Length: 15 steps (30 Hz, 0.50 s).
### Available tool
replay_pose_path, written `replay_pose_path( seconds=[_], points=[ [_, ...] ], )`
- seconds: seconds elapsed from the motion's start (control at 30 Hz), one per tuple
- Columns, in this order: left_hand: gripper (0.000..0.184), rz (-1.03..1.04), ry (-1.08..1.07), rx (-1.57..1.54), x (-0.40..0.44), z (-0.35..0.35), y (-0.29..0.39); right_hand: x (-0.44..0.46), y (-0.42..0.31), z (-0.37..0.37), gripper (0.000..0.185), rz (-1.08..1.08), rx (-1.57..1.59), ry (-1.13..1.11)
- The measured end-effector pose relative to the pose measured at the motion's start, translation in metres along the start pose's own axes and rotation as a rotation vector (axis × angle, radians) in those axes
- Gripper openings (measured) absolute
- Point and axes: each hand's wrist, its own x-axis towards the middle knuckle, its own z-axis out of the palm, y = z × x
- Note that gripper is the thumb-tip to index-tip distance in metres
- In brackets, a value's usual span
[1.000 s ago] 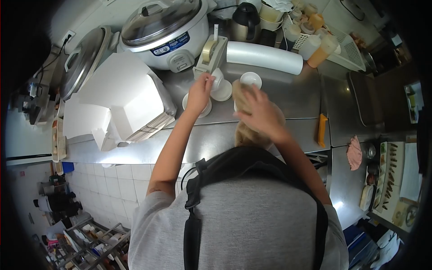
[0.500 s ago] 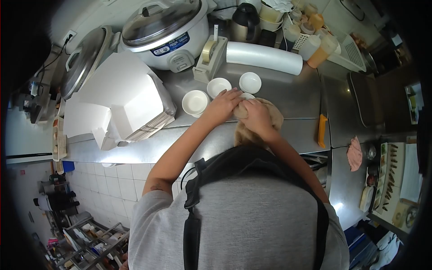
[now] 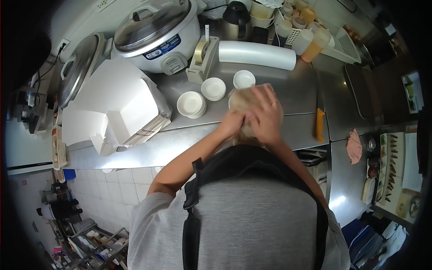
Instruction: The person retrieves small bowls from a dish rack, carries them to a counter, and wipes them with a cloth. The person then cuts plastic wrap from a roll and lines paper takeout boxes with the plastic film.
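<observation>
A brown cloth [image 3: 239, 97] is bunched between my two hands above the steel counter, slightly smeared by motion. My left hand [image 3: 235, 122] is closed on its lower left part, with most fingers hidden. My right hand [image 3: 266, 118] lies over its right side, fingers stretched along it and a ring showing. Whether anything is wrapped inside the cloth is hidden. Just beyond stand a stack of small white bowls [image 3: 191, 104], another small stack of white bowls [image 3: 213, 88] and a white bowl [image 3: 244, 79]. The edge of one more white bowl peeks out beside the cloth.
Folded white cartons [image 3: 135, 101] are stacked on the left, before a rice cooker [image 3: 155, 40]. A tape dispenser [image 3: 203, 60] and a white plastic roll [image 3: 257, 55] lie behind the bowls. An orange-handled tool [image 3: 320, 125] rests at right, near squeeze bottles [image 3: 316, 45].
My left hand has drawn back from the bowls onto the cloth. The right hand has turned, its fingers now stretched over the cloth. The cloth has shifted up and left; the view moved slightly.
</observation>
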Motion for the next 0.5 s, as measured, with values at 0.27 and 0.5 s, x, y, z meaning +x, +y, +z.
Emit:
replay_pose_path(
  seconds=[0.27, 0.5],
  points=[
    [0.033, -0.331, -0.183, -0.500, 0.024, -0.024, 0.051, -0.008, 0.055, 0.017, 0.036, 0.854, 0.666, -0.177],
    [0.022, 0.330, -0.071, 1.151, 0.107, -0.055, 0.013, -0.023, 0.007, 0.060, 0.057, -0.015, -0.094, -0.431]
  ],
)
